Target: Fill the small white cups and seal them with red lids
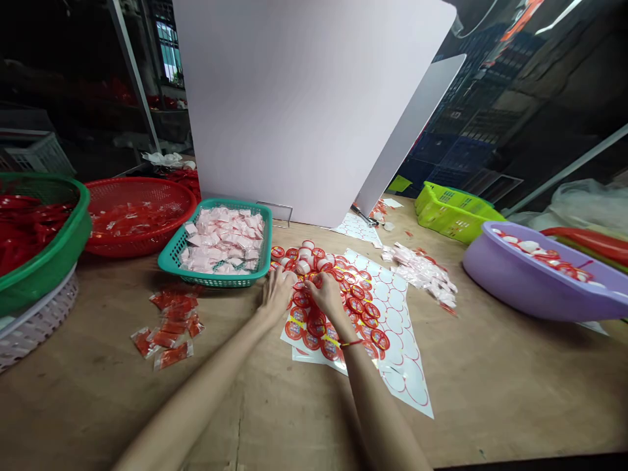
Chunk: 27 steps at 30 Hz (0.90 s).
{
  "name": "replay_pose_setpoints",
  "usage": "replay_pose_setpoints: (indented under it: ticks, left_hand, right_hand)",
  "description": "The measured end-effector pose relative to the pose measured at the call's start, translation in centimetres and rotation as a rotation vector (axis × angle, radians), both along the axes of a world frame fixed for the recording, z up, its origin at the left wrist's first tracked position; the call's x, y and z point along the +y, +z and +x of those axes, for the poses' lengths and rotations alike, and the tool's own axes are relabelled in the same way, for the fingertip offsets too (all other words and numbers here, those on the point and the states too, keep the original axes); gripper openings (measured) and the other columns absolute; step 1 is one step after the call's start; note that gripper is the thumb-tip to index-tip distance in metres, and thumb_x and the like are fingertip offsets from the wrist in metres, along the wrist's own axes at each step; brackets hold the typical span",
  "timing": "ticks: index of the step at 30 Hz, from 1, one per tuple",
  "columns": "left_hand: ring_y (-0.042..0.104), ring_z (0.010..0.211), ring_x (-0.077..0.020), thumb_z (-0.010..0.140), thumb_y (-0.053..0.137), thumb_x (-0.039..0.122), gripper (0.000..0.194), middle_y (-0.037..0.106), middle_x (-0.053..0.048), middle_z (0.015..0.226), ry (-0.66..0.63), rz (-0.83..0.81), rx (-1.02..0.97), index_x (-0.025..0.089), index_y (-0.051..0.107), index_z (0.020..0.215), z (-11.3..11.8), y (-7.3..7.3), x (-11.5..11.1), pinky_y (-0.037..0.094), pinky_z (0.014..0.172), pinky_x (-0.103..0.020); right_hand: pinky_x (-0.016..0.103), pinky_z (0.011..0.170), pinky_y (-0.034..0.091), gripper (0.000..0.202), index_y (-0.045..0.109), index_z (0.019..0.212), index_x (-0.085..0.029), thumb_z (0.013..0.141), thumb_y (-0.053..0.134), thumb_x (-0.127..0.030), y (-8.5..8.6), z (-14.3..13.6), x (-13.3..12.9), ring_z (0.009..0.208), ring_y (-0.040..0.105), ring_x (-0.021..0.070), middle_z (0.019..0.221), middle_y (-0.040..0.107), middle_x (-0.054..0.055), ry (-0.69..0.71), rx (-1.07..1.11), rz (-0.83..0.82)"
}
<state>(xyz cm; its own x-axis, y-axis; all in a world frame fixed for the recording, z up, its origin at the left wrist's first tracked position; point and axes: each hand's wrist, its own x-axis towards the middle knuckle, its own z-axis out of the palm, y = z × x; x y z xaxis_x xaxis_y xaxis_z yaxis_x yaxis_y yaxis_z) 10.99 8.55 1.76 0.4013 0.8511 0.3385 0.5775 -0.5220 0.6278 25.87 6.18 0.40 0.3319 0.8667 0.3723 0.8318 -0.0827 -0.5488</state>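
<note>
A sheet of round red stickers [354, 304] lies on the table, with bare red-outlined circles along its right side. Over its upper left edge, my left hand [277, 293] is closed around a small white round tub [290, 277]. My right hand [326, 294] is just to the right of it, above the stickers, its fingers pinched together; what they hold, if anything, is hidden. A red band circles my right wrist. Beyond both hands stand several small white tubs [303, 265] with red round tops among them.
Left of my hands is a teal basket [167, 260] of pale pink packets, with red sachets [173, 327] in front. Red [137, 246] and green [73, 229] baskets stand farther left. To the right are loose packets [424, 273], a purple basin [515, 288] and a lime basket [449, 219]. A white panel [304, 111] rises behind.
</note>
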Motion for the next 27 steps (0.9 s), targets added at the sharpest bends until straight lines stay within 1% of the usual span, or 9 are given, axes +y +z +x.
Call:
replay_pose_setpoints:
  ticks: [2,4,8,12,15,18,21,25,27]
  left_hand:
    - [0.05,0.103,-0.0283,0.073,0.049,0.005,0.016,0.053,-0.012,0.106,0.007,0.021,-0.005,0.018,0.058,0.077,0.2,0.1,0.7,0.042,0.083,-0.041]
    - [0.052,0.099,-0.024,0.074,0.049,0.006,0.015,0.055,-0.008,0.102,-0.01,0.037,-0.019,0.019,0.055,0.072,-0.9,0.3,0.4,0.042,0.084,-0.037]
    - [0.058,0.082,-0.0166,0.073,0.052,0.011,0.01,0.058,-0.002,0.086,-0.017,0.03,-0.048,0.021,0.049,0.073,-5.4,0.5,-2.9,0.046,0.075,-0.028]
    - [0.061,0.071,-0.0177,0.061,0.065,0.015,0.037,0.063,-0.001,0.081,0.179,-0.137,-0.134,0.021,0.045,0.092,-9.7,-0.3,-6.9,0.048,0.063,-0.027]
    - [0.062,0.073,-0.0185,0.059,0.067,0.017,0.039,0.066,-0.001,0.082,0.257,-0.274,-0.188,0.022,0.047,0.093,-11.6,-1.0,-8.2,0.048,0.066,-0.029]
    - [0.061,0.079,-0.0191,0.06,0.065,0.018,0.033,0.065,-0.002,0.086,0.261,-0.335,-0.274,0.022,0.053,0.091,-12.6,-1.4,-8.1,0.048,0.071,-0.03]
    - [0.061,0.079,-0.018,0.061,0.064,0.02,0.037,0.063,-0.003,0.089,0.239,-0.42,-0.439,0.02,0.054,0.097,-13.2,-1.6,-7.6,0.049,0.071,-0.03]
    - [0.06,0.078,-0.0174,0.062,0.065,0.023,0.043,0.062,-0.004,0.091,0.271,-0.512,-0.592,0.019,0.051,0.103,-13.6,-1.5,-7.4,0.049,0.071,-0.03]
    - [0.059,0.079,-0.0176,0.063,0.065,0.022,0.042,0.061,-0.004,0.091,0.272,-0.541,-0.631,0.018,0.051,0.103,-13.9,-1.6,-7.4,0.05,0.071,-0.031]
  right_hand:
    - [0.031,0.063,0.042,0.015,0.049,0.067,-0.018,0.072,0.057,-0.03,-0.4,0.1,0.6,0.066,0.052,0.0197,0.073,0.056,0.007,-0.016,-0.026,-0.004]
    - [0.032,0.066,0.043,0.013,0.052,0.069,-0.017,0.073,0.056,-0.028,-0.7,0.3,1.0,0.069,0.054,0.0202,0.078,0.057,0.009,-0.026,-0.043,-0.005]
    - [0.032,0.075,0.044,0.007,0.057,0.072,-0.016,0.074,0.054,-0.022,-1.0,0.6,1.0,0.082,0.056,0.0205,0.094,0.058,0.011,-0.006,-0.06,-0.006]
    - [0.036,0.071,0.045,0.014,0.062,0.08,-0.014,0.075,0.05,-0.022,-0.4,-0.1,0.7,0.087,0.057,0.0251,0.112,0.052,0.017,-0.02,-0.067,0.0]
    - [0.038,0.067,0.045,0.025,0.061,0.092,-0.011,0.079,0.046,-0.027,1.3,-1.4,1.1,0.081,0.058,0.0258,0.109,0.054,0.02,-0.012,-0.065,0.027]
    - [0.032,0.067,0.046,0.027,0.059,0.098,-0.012,0.084,0.042,-0.027,3.6,-3.8,2.5,0.074,0.06,0.0201,0.097,0.061,0.014,0.112,-0.07,0.033]
    - [0.024,0.066,0.046,0.018,0.063,0.09,-0.017,0.083,0.048,-0.024,5.3,-7.9,5.0,0.07,0.062,0.0151,0.084,0.067,0.005,0.33,-0.116,-0.037]
    - [0.024,0.064,0.045,0.007,0.067,0.074,-0.017,0.076,0.06,-0.016,4.9,-13.8,9.1,0.069,0.063,0.0162,0.071,0.067,0.004,0.523,-0.228,-0.205]
    - [0.026,0.064,0.047,0.006,0.066,0.077,-0.015,0.077,0.062,-0.019,4.0,-15.8,10.9,0.069,0.062,0.0161,0.072,0.066,0.004,0.552,-0.27,-0.272]
